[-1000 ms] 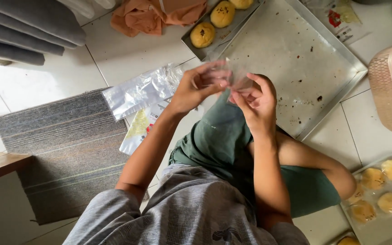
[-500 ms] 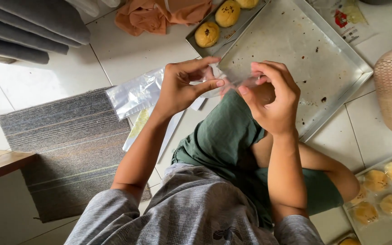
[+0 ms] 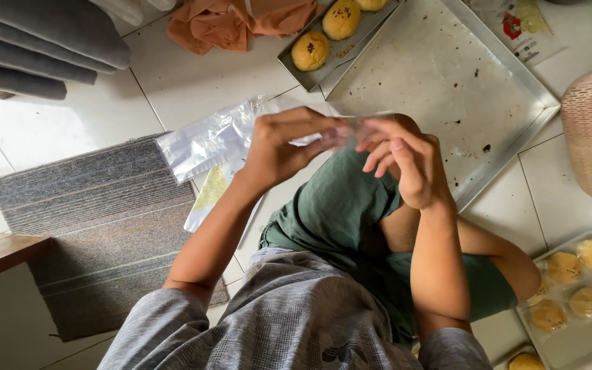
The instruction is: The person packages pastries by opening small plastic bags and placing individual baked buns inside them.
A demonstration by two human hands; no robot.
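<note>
My left hand (image 3: 288, 147) and my right hand (image 3: 405, 164) are raised in front of me, above my bent knee in green shorts (image 3: 340, 205). Between their fingertips they pinch a small clear plastic bag (image 3: 352, 127), which looks flat and empty. The left thumb and fingers grip its left edge, and the right fingers hold its right edge. A pile of more clear plastic bags (image 3: 207, 140) lies on the white tiled floor just left of my left hand.
A large bare metal baking tray (image 3: 447, 89) lies ahead. Behind it are a narrow tray with round golden pastries (image 3: 323, 42) and an orange cloth (image 3: 241, 20). A plastic tray of pastries (image 3: 577, 294) sits at the lower right, a woven basket (image 3: 587, 137) at the right and a grey mat (image 3: 97, 226) at the left.
Both hands stayed together on the clear bag, which was puffed between them and is now pinched flat. The fingers shifted along its top edge and the hands drew slightly nearer.
</note>
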